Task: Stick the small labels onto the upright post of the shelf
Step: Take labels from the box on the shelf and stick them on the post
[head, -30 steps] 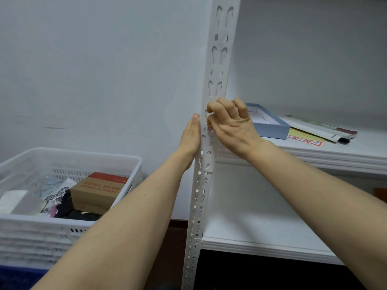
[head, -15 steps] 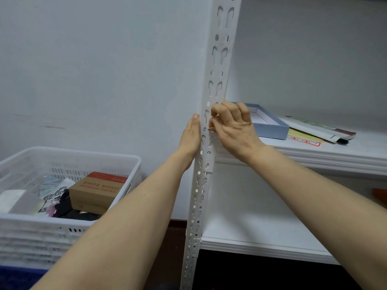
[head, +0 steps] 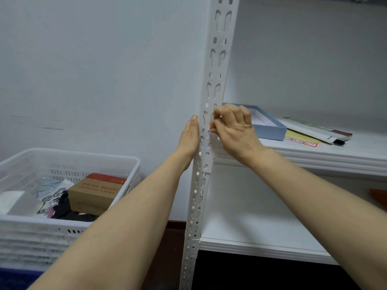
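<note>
The white perforated upright post [head: 217, 65] of the shelf runs from top to bottom through the middle of the view. My left hand [head: 189, 139] lies flat with straight fingers against the post's left side. My right hand [head: 236, 130] is curled at the post's right edge, with thumb and fingertips pinched on a tiny label [head: 210, 130] that barely shows against the metal. Just below, a white strip [head: 210, 164] sits on the post's front face and sticks out a little at the right edge.
The upper shelf board [head: 314, 160] carries a shallow blue box [head: 270, 130] and a pile of papers [head: 314, 130]. A lower board [head: 261, 233] lies beneath. At the left stands a white slotted crate [head: 62, 158] holding a brown cardboard box [head: 96, 191] and small packets.
My right hand has slid a little way down the post's right edge with its fingers still pinched. My left hand has stayed flat against the post.
</note>
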`<state>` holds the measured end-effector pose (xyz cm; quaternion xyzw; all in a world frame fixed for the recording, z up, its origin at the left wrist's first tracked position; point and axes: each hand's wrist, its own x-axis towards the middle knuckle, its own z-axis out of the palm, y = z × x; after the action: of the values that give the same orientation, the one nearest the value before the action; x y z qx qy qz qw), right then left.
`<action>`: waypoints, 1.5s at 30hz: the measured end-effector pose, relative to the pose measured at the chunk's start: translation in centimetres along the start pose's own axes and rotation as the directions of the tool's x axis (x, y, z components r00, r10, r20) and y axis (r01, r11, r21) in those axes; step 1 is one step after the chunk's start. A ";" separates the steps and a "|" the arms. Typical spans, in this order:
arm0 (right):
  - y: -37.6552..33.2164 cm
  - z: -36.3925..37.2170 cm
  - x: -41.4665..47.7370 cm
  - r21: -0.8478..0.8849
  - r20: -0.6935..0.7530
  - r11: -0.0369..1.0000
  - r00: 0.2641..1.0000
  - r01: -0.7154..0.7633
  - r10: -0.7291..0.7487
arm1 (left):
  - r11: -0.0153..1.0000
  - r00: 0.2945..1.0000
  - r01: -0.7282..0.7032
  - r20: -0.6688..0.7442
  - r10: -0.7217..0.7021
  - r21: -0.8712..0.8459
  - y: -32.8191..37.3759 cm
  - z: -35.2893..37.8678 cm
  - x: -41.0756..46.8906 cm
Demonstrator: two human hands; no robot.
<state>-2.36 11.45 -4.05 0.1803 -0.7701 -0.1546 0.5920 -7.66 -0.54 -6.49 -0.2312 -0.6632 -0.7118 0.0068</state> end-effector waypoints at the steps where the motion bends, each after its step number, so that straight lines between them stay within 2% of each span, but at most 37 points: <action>1: 0.1 -0.3 0.1 0.004 0.003 1.000 1.000 -0.020 0.020 | 1.000 1.000 0.005 -0.005 -0.004 0.007 0.0 0.0 0.0; 6: 0.7 -1.7 0.6 0.022 0.054 0.981 0.980 -0.191 0.190 | 0.998 0.998 0.066 -0.009 -0.066 0.010 0.2 -0.1 0.1; 9: 0.8 -2.7 1.2 0.103 0.146 0.919 0.920 -0.380 0.364 | 0.995 0.995 0.100 -0.014 -0.100 0.013 0.8 -0.4 -0.2; 12: 0.8 -3.2 1.5 0.221 0.243 0.824 0.847 -0.522 0.472 | 0.998 0.982 0.056 -0.182 -0.050 0.027 1.4 -0.7 -0.7; 15: 0.9 -3.3 1.8 0.319 0.283 0.713 0.781 -0.624 0.557 | 0.999 0.931 0.003 -0.364 0.015 0.047 2.3 -1.1 -1.8; 18: 1.2 -3.9 2.4 0.384 0.371 0.529 0.651 -0.757 0.662 | 0.995 0.936 -0.088 -0.336 0.101 0.054 3.6 -1.0 -2.7; 20: 1.3 -4.4 2.7 0.415 0.403 0.439 0.594 -0.797 0.696 | 0.990 0.947 -0.132 -0.288 0.140 0.049 4.4 -0.5 -3.2; 24: 1.1 -5.3 3.0 0.461 0.481 0.319 0.535 -0.828 0.694 | 0.983 0.962 -0.180 -0.212 0.172 -0.020 5.3 0.8 -3.7; 29: 0.9 -6.1 2.5 0.513 0.624 0.095 0.447 -0.853 0.642 | 0.974 0.979 -0.185 -0.109 0.171 -0.134 5.7 2.0 -4.2; 31: 0.8 -6.2 2.3 0.519 0.647 0.053 0.433 -0.853 0.627 | 0.971 0.982 -0.187 -0.068 0.179 -0.148 5.6 2.1 -4.3; 41: 0.8 -5.9 2.2 0.458 0.758 -0.112 0.322 -0.882 0.567 | 0.965 0.953 -0.260 -0.155 0.260 0.019 4.7 1.5 -3.5; 45: 0.6 -6.0 2.3 0.448 0.757 -0.119 0.305 -0.886 0.578 | 0.906 0.896 -0.376 -0.174 0.409 0.196 4.5 1.4 -4.1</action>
<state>2.83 10.74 -0.31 -0.0576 -0.7677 0.5829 0.2597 -2.13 -1.00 -3.66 -0.2824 -0.6522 -0.6616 0.2390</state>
